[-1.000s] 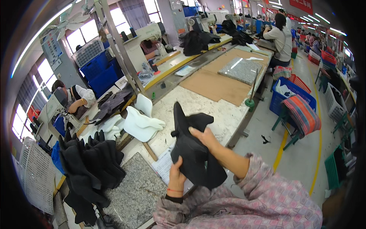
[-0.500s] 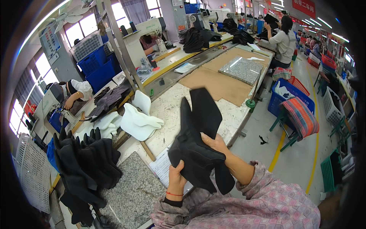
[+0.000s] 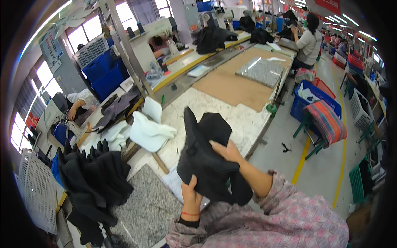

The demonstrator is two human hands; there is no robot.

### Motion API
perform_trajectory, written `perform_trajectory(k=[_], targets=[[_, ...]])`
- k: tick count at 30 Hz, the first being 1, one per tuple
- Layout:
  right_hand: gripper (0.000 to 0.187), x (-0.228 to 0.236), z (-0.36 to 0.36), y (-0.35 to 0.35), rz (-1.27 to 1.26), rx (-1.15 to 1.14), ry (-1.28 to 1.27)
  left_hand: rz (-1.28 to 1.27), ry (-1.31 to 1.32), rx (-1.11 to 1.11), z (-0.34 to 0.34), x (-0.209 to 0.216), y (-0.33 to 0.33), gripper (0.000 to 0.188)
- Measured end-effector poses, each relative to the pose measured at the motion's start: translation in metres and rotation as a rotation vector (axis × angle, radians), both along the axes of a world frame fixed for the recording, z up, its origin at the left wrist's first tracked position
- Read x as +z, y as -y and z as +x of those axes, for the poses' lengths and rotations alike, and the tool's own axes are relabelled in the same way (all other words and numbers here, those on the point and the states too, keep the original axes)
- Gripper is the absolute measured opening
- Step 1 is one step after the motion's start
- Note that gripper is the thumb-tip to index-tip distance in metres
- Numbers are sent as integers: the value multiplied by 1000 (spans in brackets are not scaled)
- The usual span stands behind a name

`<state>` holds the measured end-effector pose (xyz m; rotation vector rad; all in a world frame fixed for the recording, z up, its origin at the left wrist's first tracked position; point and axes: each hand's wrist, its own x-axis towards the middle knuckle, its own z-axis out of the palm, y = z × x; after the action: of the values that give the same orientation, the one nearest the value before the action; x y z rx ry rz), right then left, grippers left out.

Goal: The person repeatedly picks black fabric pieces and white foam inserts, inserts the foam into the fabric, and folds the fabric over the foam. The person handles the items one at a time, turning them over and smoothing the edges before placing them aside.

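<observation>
A black stitched boot upper (image 3: 202,159) is held up over the near edge of the worktable, in both hands. My left hand (image 3: 191,193) grips its lower left side, thumb on the front and fingers hidden behind. Higher up on the right, my right hand (image 3: 227,152) clasps it with the thumb across the front face. One pointed end of the upper stands up and a wide flap bends over beside it. Beneath it, partly covered, lies a printed sheet (image 3: 175,180). To the left, several similar black uppers (image 3: 93,177) hang in a row.
A speckled stone slab (image 3: 142,206) lies near left, with white shaped pieces (image 3: 151,132) beyond it. Brown board (image 3: 221,82) and another stone slab (image 3: 260,72) cover the far table. A cloth-covered stool (image 3: 326,124) and blue crate (image 3: 302,105) stand right; co-workers sit farther off.
The upper has tilted and moved slightly left and down at its top; its tall rear flap has folded over and looks shorter. Both hands keep their hold.
</observation>
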<state>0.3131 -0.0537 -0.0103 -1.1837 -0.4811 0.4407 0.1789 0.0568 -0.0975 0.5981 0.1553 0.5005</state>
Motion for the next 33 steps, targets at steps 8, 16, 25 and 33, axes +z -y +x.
perform_trajectory(k=[8, 16, 25, 33], targets=[[48, 3, 28, -5, -109, 315, 174, 1418, -777, 211, -96, 26, -27, 29], [60, 19, 45, -7, -279, 704, 458, 2043, -83, 471, -20, 161, 26, 49], [17, 60, -31, 119, -478, -316, 879, 1792, -149, 265, 20, 155, 42, 44], [11, -30, -19, 48, -200, -609, 711, 1844, -214, 400, 23, 140, 38, 43]])
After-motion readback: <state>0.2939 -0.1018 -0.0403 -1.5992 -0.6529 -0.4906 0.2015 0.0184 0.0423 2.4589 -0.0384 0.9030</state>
